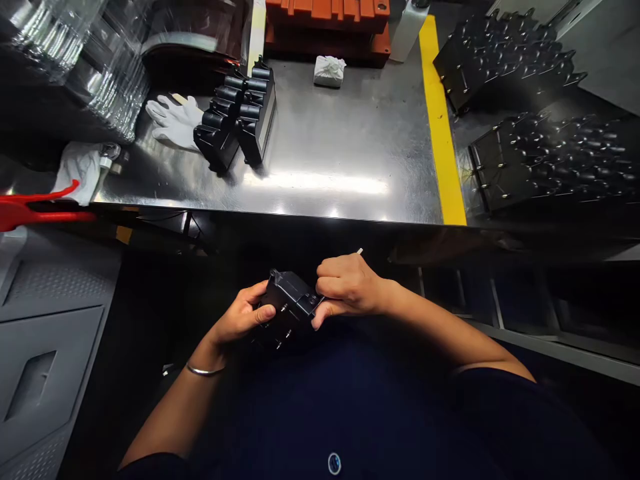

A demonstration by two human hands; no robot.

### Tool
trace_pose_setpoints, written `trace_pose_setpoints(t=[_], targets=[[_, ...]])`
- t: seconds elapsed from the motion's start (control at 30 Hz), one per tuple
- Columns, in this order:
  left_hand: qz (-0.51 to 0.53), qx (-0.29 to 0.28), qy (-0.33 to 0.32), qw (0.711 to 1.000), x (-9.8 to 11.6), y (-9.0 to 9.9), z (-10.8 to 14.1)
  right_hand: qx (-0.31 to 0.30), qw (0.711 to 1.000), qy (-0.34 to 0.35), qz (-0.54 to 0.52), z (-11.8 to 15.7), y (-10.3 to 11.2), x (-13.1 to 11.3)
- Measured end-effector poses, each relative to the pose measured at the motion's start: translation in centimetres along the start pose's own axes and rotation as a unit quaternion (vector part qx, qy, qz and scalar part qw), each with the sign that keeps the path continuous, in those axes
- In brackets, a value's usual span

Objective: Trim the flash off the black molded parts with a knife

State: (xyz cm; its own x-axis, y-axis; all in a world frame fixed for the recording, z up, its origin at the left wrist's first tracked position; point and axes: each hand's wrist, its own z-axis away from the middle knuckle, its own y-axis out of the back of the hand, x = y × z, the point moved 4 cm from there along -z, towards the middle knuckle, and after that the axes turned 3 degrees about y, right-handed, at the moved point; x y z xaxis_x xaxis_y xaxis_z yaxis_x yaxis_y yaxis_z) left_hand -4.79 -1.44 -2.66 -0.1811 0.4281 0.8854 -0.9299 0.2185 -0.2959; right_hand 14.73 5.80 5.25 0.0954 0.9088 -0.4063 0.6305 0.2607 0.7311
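My left hand [245,312] grips a black molded plastic part [295,293] by its left side, with the thumb across the near face. Short shiny metal pins stick out of that face. The part is held tilted in front of my body, below the bench edge. My right hand [347,287] is closed at the part's right end, its thumb close against the edge. From the top of that fist pokes the pale end of a thin tool [360,251]; the rest is hidden by my fingers, so its kind cannot be made out.
On the metal bench [350,147] stand two black plastic parts [257,110], beside a white glove [175,121]. A white wad [329,71] lies near an orange block [327,33]. Beyond yellow tape [440,120] are stacked black parts [505,60]. Red-handled pliers or scissors [30,210] show at left.
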Motion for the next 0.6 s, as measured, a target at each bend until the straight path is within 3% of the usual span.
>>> trace_pose_setpoints(t=[0.13, 0.33, 0.53, 0.6], targets=[[0.008, -0.005, -0.003, 1.000, -0.2, -0.1, 0.1, 0.031, 0.999, -0.008, 0.016, 0.1, -0.2, 0.1], [0.007, 0.009, 0.006, 1.000, -0.4, -0.3, -0.1, 0.031, 0.999, -0.001, 0.029, 0.4, -0.5, 0.1], [0.019, 0.016, 0.014, 1.000, 0.3, -0.5, 0.0, -0.040, 0.992, -0.039, -0.116, 1.4, -1.2, 0.5], [0.018, 0.024, 0.025, 0.999, 0.6, -0.5, 0.0, -0.033, 0.989, -0.047, -0.136, 1.6, -1.3, 0.6]])
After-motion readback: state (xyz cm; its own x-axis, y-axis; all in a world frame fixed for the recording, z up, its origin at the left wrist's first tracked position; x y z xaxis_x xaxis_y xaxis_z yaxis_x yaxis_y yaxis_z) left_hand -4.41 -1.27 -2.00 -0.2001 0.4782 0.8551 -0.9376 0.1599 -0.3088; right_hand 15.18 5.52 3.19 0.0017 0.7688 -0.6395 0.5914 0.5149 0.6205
